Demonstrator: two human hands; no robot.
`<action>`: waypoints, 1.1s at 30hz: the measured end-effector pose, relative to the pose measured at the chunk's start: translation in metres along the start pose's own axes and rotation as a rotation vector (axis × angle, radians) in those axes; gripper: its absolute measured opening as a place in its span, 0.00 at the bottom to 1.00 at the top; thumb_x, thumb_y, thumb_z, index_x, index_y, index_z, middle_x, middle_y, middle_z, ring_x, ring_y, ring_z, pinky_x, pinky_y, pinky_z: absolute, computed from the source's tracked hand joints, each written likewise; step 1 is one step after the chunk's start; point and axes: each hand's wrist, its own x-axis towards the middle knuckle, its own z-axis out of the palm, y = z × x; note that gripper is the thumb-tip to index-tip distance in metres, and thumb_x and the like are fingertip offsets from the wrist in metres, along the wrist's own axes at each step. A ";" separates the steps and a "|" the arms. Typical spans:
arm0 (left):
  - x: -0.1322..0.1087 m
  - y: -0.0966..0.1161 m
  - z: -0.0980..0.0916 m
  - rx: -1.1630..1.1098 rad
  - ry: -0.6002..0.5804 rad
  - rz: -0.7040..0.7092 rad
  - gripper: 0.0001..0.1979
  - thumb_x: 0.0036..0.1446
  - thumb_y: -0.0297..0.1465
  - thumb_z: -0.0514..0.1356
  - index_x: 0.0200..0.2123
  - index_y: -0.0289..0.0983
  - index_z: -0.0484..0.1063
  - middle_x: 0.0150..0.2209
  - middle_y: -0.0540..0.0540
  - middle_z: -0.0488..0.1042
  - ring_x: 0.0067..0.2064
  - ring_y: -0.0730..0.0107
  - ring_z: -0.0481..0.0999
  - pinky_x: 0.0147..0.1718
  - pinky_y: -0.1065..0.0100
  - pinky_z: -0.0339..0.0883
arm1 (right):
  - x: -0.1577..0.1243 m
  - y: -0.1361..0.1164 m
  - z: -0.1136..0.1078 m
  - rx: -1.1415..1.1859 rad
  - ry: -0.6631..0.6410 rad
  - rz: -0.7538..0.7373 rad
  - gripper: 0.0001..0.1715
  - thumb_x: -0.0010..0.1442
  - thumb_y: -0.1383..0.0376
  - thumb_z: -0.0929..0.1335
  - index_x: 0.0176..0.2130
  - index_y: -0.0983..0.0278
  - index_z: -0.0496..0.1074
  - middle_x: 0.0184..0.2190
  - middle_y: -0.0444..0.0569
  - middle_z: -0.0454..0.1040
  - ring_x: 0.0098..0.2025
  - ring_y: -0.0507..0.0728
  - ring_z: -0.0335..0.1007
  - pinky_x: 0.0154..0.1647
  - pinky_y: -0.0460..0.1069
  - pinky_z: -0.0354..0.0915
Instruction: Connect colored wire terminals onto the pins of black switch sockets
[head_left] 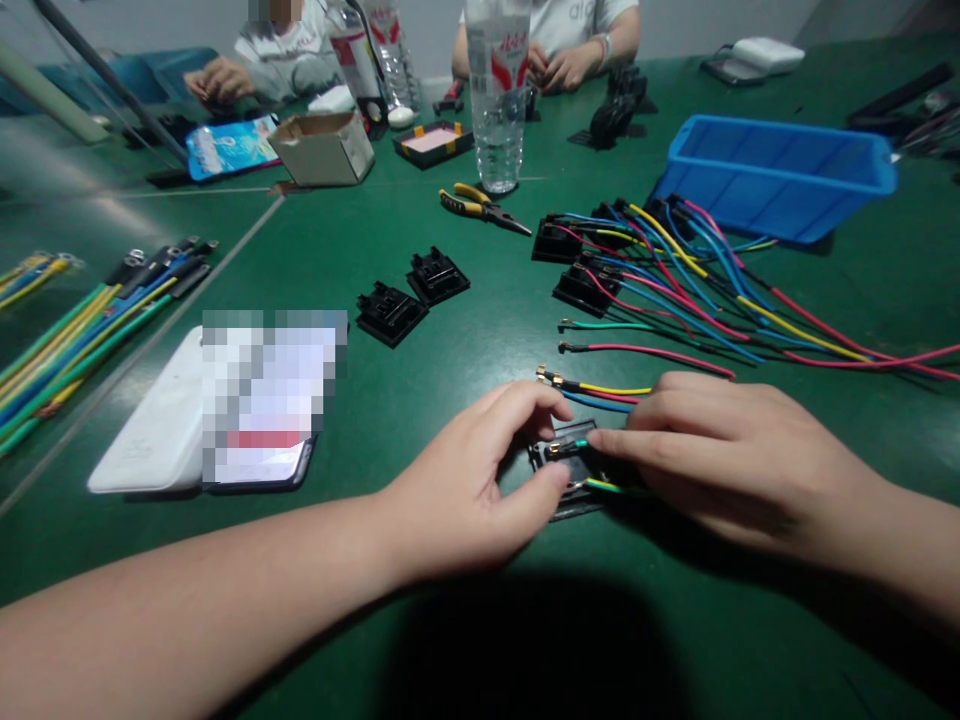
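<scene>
My left hand (499, 475) is curled round a black plastic socket part (574, 505) lying on the table, thumb at its near side and fingertips at its far side. My right hand (742, 465) pinches a short green wire (583, 442), whose brass terminal rests over the part. A yellow-green wire (600, 486) runs from the part's near side under my right hand. Just beyond lie loose wires with brass terminals: a yellow wire (611, 390), a blue wire (600, 400), a red wire (652, 350) and a green wire (607, 325).
Two black socket parts (390, 312) sit left of centre. Wired black sockets (589, 285), pliers (480, 208), a water bottle (499, 130) and a blue bin (787, 190) stand beyond. Phones (150, 420) and wire bundles (97, 350) lie left. Two people sit across the table.
</scene>
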 end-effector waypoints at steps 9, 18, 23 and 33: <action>0.003 -0.002 0.001 -0.107 0.064 -0.087 0.07 0.60 0.24 0.53 0.42 0.36 0.67 0.35 0.51 0.70 0.38 0.73 0.72 0.40 0.70 0.65 | -0.002 -0.004 0.002 -0.106 -0.010 -0.008 0.15 0.65 0.72 0.61 0.49 0.64 0.71 0.33 0.49 0.74 0.34 0.54 0.64 0.31 0.48 0.57; 0.004 -0.001 0.001 -0.095 0.050 -0.085 0.05 0.60 0.24 0.53 0.39 0.36 0.67 0.33 0.52 0.70 0.36 0.73 0.71 0.38 0.70 0.65 | -0.002 -0.004 0.004 -0.097 -0.019 -0.004 0.16 0.66 0.71 0.61 0.51 0.63 0.70 0.35 0.49 0.74 0.34 0.55 0.64 0.31 0.49 0.56; 0.004 0.001 0.000 -0.095 0.046 -0.095 0.06 0.59 0.23 0.53 0.39 0.36 0.67 0.33 0.51 0.69 0.36 0.73 0.71 0.38 0.70 0.65 | -0.002 -0.004 0.004 -0.169 -0.007 -0.043 0.16 0.66 0.71 0.61 0.51 0.65 0.70 0.35 0.50 0.74 0.34 0.56 0.64 0.31 0.49 0.56; 0.005 0.003 -0.001 -0.072 0.040 -0.096 0.06 0.58 0.23 0.54 0.38 0.35 0.68 0.34 0.51 0.70 0.36 0.73 0.71 0.38 0.71 0.65 | -0.006 -0.005 0.005 -0.233 0.010 -0.045 0.17 0.66 0.72 0.60 0.51 0.65 0.71 0.36 0.51 0.74 0.36 0.56 0.66 0.33 0.49 0.57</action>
